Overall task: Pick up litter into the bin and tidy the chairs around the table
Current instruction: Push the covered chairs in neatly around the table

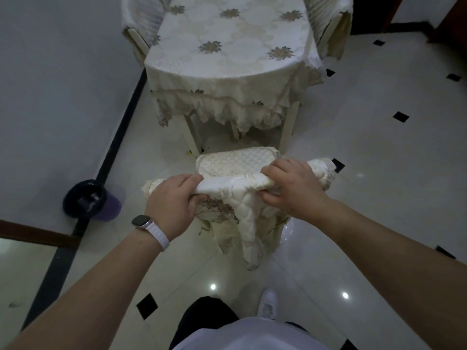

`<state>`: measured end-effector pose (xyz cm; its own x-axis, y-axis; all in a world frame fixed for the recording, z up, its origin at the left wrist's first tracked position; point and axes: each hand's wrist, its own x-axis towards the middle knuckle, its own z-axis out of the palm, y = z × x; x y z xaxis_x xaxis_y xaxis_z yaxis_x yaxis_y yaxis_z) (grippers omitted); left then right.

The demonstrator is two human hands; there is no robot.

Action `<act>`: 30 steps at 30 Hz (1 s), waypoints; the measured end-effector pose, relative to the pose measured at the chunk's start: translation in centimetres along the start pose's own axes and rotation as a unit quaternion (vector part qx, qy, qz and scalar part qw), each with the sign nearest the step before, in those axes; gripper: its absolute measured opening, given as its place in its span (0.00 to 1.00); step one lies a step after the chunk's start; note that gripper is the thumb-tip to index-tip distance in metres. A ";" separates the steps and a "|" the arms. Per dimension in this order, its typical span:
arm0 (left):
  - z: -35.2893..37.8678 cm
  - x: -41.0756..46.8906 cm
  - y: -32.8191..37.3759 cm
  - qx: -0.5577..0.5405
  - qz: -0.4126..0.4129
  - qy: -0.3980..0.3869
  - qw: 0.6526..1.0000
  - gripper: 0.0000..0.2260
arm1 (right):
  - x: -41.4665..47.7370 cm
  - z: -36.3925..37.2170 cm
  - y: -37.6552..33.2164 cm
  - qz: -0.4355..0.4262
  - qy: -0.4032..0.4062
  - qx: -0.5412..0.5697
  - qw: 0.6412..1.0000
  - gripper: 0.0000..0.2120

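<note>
Both hands hold the chair (237, 162) by its top rail (235, 184). The left hand (174, 198) is near the L end and the right hand (290, 185) near the R end. Each grip is clamped round the rail through the quilted cover, fingers curled over it.

The rail's long axis runs L-R across the view, so both hands are about equally near. The seat lies just beyond the grip and faces the worktop (227, 72), which is straight ahead w/ its long axis going away from the person. The seat front is near the worktop's legs but apart, not yet under the hanging cloth. In my judgement the next move is a straight push fwd w/ both hands even, otherwise the chair will turn.

Count:
- **Chairs:** 3 in view, i.e. this one, the far-left chair (136, 21) and the far-right chair (328, 24), both close against the worktop.
- **Worktop:** 1.
- **Bin:** 1. The bin (91, 200) stands on the floor to the L by the wall, well apart from the chair.
- **Litter:** none I can tell for sure; the specks on the floor are too small.
</note>
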<state>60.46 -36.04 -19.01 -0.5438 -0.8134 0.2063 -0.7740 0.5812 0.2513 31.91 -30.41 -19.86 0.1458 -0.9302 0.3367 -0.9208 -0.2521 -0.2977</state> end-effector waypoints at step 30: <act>-1.6 15.6 -13.0 -0.020 0.090 0.082 0.992 0.14 | 16.8 2.5 -0.2 0.071 0.003 -0.010 0.997 0.21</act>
<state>62.52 -56.23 -17.53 -0.6096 -0.6839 0.4009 -0.6540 0.7197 0.2332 35.46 -46.70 -16.41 0.0108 -0.9544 0.2982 -0.9387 -0.1125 -0.3259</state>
